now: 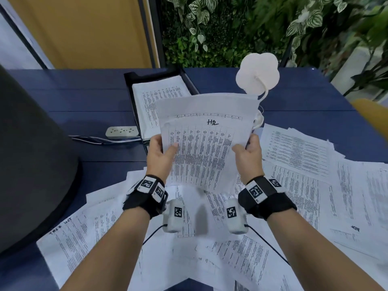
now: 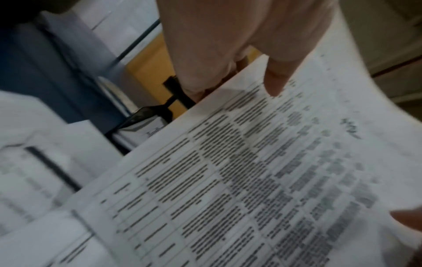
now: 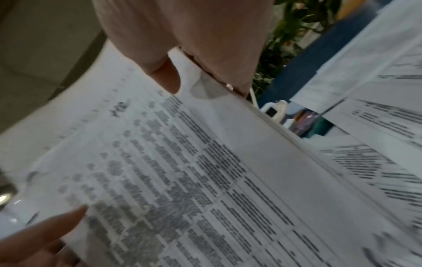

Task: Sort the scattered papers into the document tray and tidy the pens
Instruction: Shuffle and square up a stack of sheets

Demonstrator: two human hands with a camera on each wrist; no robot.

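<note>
I hold a stack of printed papers [image 1: 204, 141] up above the blue desk, its top sheet marked by hand. My left hand [image 1: 160, 153] grips the stack's left edge, thumb on the front. My right hand [image 1: 248, 151] grips the right edge the same way. The wrist views show the same papers [image 2: 251, 171] [image 3: 182, 171] with a thumb on top and fingers behind. A black document tray [image 1: 134, 76] with sheets inside stands just beyond the stack. Several loose papers [image 1: 294, 160] lie scattered over the desk below and to the right. No pens are clearly seen.
A white flower-shaped lamp [image 1: 257, 74] stands behind the stack to the right. A white power strip [image 1: 122, 132] with cables lies left of the tray. A large dark grey object [image 1: 31, 154] fills the left side. Plants [image 1: 231, 28] stand beyond the desk's far edge.
</note>
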